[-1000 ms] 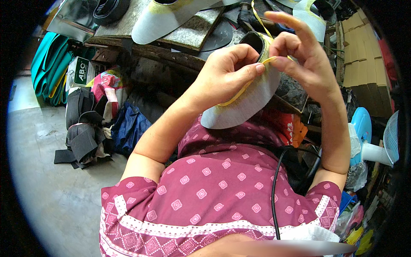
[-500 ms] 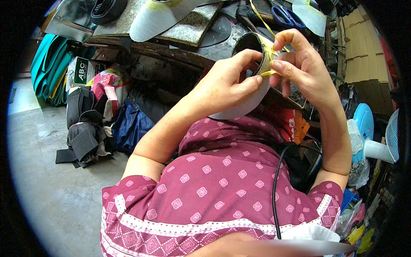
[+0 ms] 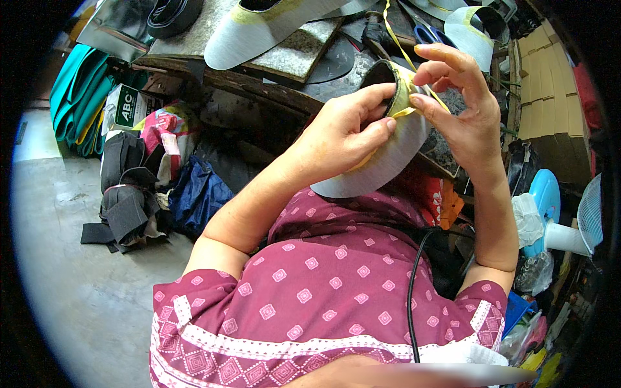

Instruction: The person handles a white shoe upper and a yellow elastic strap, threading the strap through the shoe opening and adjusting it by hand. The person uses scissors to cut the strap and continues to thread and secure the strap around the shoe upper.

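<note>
My left hand (image 3: 343, 132) grips a grey shoe upper on a last (image 3: 388, 158), sole side toward me, thumb and fingers around its dark opening. My right hand (image 3: 459, 107) pinches a yellow tape strip (image 3: 404, 97) against the rim of the shoe, fingers spread above it. The yellow strip runs up and away over the bench. Both hands are held in front of my chest, above my lap.
A cluttered workbench (image 3: 284, 55) lies ahead with another grey shoe (image 3: 272, 29), a dark roll (image 3: 174, 13) and blue-handled scissors (image 3: 430, 32). Bags and black fabric scraps (image 3: 129, 200) sit on the floor at left. A small fan (image 3: 569, 226) and cardboard (image 3: 537, 90) stand at right.
The shoe has turned and risen slightly. My right hand has moved from above the shoe down to its rim, pressing the yellow strip onto it.
</note>
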The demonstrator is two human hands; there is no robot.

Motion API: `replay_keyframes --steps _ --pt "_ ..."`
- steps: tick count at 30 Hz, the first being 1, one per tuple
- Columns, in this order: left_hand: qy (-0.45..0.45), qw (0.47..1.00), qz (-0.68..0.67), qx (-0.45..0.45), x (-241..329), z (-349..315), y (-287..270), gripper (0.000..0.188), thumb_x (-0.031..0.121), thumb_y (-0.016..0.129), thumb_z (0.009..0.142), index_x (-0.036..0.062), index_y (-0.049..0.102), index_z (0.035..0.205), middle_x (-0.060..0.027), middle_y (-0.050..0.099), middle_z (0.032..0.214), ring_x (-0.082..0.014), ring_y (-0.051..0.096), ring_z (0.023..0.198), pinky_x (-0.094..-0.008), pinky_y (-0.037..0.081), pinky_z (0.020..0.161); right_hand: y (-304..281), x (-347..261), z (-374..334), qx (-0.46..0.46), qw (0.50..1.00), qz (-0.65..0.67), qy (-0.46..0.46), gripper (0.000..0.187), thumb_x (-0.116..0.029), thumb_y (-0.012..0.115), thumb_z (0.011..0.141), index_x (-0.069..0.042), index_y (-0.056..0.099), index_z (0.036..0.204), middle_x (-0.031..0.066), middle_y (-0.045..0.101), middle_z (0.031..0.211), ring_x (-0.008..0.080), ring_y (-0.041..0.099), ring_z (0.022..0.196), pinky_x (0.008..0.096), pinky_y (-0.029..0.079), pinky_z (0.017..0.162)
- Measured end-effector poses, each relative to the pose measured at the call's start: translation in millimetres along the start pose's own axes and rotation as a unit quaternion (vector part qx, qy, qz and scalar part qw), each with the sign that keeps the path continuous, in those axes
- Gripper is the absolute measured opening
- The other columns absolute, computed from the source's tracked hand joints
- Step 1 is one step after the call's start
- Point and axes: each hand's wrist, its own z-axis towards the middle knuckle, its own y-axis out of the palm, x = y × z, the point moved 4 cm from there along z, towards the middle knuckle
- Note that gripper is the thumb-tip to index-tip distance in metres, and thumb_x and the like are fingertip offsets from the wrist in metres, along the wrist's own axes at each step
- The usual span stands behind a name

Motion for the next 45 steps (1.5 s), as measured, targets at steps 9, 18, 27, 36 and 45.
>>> replay_keyframes --steps 9,18,27,36,45 --pt "-0.001 0.999 -0.044 0.002 3.0 1.6 2.7 0.048 0.011 0.056 0.097 -0.0051 0.042 0.140 -0.0034 0.061 0.111 -0.0064 0.057 0.097 -0.0217 0.047 0.084 3.0 5.5 0.5 0.045 0.996 0.076 0.018 0.055 0.009 0.065 0.083 -0.001 0.047 0.134 0.0096 0.067 0.094 0.0129 0.064 0.090 0.0263 0.051 0.085" --pt "0.020 0.994 -0.108 0.014 -1.7 2.2 4.0 0.048 0.011 0.055 0.097 -0.0069 0.041 0.139 -0.0062 0.061 0.117 -0.0089 0.057 0.104 -0.0242 0.046 0.090 -2.1 10.8 -0.4 0.061 0.980 0.189 0.030 0.056 0.007 0.062 0.087 -0.001 0.040 0.138 0.0093 0.065 0.094 0.0130 0.062 0.091 0.0260 0.049 0.087" --pt "0.007 0.993 -0.111 0.025 -3.4 -3.3 -0.6 0.045 0.003 0.053 0.096 -0.0074 0.041 0.138 -0.0100 0.060 0.122 -0.0111 0.055 0.111 -0.0254 0.043 0.096 -40.8 31.8 -25.9 0.085 0.986 0.117 0.088 0.052 0.002 0.066 0.087 -0.007 0.046 0.133 -0.0012 0.056 0.080 0.0048 0.052 0.074 0.0189 0.043 0.070" --pt "-0.018 0.992 -0.122 0.037 -9.2 -4.6 3.9 0.048 0.003 0.054 0.096 -0.0097 0.038 0.139 -0.0133 0.061 0.123 -0.0141 0.057 0.112 -0.0258 0.043 0.096 -73.5 62.2 -91.1 0.124 0.932 0.229 0.252 0.058 0.002 0.065 0.088 -0.006 0.039 0.139 0.0077 0.065 0.089 0.0171 0.068 0.087 0.0304 0.057 0.081" --pt "-0.014 0.995 -0.090 0.049 -8.7 -4.7 7.7 0.046 0.001 0.056 0.094 -0.0058 0.040 0.136 -0.0115 0.060 0.120 -0.0129 0.057 0.108 -0.0249 0.044 0.093 -64.8 67.4 -97.2 0.142 0.915 0.240 0.290 0.060 0.003 0.063 0.088 -0.009 0.036 0.140 0.0087 0.065 0.091 0.0179 0.068 0.087 0.0338 0.058 0.083"
